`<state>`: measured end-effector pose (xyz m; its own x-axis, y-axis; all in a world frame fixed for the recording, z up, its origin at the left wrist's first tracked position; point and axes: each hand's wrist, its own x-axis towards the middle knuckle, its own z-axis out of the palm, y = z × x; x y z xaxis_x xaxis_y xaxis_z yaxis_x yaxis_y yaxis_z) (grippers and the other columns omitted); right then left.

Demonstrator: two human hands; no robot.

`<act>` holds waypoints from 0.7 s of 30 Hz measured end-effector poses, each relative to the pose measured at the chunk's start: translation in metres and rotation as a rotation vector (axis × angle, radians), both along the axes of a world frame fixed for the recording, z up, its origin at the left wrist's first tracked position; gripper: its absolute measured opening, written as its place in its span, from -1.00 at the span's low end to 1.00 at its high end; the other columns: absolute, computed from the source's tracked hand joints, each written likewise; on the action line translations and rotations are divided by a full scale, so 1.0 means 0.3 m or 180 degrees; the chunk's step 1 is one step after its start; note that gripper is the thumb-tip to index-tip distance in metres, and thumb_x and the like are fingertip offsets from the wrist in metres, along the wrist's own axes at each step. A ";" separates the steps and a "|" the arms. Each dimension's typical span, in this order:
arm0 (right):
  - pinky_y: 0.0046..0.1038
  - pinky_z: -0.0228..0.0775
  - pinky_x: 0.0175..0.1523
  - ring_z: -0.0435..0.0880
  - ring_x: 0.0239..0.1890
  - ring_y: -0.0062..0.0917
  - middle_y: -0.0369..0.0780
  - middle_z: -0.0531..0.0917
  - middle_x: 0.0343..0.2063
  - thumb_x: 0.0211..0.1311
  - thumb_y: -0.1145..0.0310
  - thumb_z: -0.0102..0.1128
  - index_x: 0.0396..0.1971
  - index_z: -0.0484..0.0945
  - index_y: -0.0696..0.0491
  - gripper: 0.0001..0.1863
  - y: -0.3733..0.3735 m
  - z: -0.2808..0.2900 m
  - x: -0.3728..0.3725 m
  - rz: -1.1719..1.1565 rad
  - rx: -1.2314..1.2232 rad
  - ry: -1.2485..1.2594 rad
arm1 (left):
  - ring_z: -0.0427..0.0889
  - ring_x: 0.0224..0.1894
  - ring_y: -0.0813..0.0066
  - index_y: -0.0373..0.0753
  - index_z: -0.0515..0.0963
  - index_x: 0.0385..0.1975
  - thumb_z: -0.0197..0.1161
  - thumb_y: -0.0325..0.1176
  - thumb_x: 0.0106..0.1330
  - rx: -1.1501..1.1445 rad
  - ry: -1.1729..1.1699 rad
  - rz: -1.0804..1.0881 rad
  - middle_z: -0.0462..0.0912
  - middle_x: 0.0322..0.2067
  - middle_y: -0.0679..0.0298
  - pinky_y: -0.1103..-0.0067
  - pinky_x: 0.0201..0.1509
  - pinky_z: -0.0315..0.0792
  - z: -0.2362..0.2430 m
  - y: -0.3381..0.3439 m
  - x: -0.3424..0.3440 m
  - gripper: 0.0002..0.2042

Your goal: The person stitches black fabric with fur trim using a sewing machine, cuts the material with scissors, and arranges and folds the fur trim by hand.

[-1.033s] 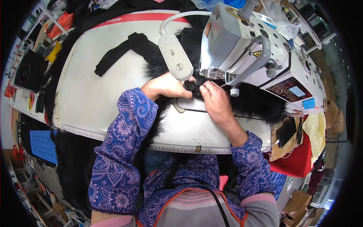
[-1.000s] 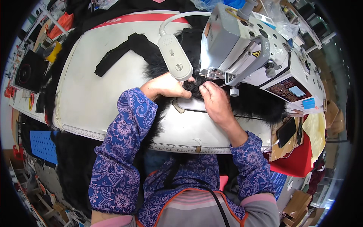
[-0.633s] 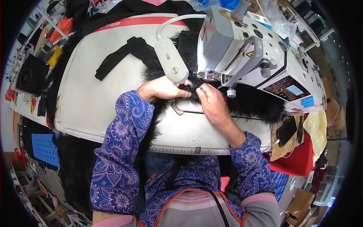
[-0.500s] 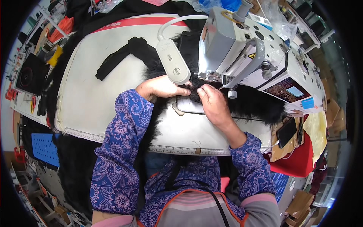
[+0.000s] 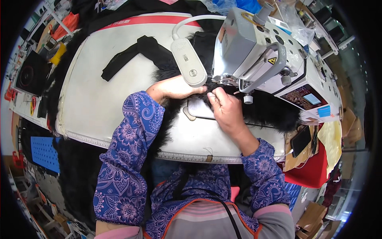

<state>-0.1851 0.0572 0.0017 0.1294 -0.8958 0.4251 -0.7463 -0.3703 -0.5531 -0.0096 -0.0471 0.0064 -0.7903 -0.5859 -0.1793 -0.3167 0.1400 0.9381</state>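
A long-haired black fur piece [image 5: 270, 111] lies under the head of a grey and white sewing machine [image 5: 254, 55]. Part of it hangs over the table's front edge, beside my left sleeve. My left hand [image 5: 173, 87] is closed on the fur left of the needle area, thumb stretched to the right; the lamp hides some of its fingers. Just right of it, my right hand [image 5: 228, 109] pinches the fur's near edge, with fingertips curled together. Between and below the hands a smooth metal plate [image 5: 199, 109] shows. The needle itself cannot be made out.
A white lamp [image 5: 191, 63] on a bent neck hangs over my left hand. Black cloth strips [image 5: 131, 55] lie on the white table [image 5: 91, 91], with a ruler [image 5: 183, 156] along its front edge. At right lie a phone [image 5: 300, 141] on a cable and a red seat [image 5: 306, 175].
The view has shifted slightly, so the machine and lamp appear farther right. Both hands keep their hold on the fur, and my left hand appears a little farther right.
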 end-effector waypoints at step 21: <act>-0.22 0.34 -0.43 0.52 -0.60 -0.19 -0.11 0.50 -0.71 0.41 0.17 -0.03 -0.41 0.42 0.12 -0.69 -0.020 0.035 -0.010 -0.0028 0.1283 -0.0767 | 0.59 -0.18 0.41 -0.33 0.57 -0.07 0.18 -0.15 0.37 -0.0272 -0.0525 -0.0049 0.64 -0.27 0.16 0.50 -0.05 0.45 0.033 -0.002 0.015 -0.65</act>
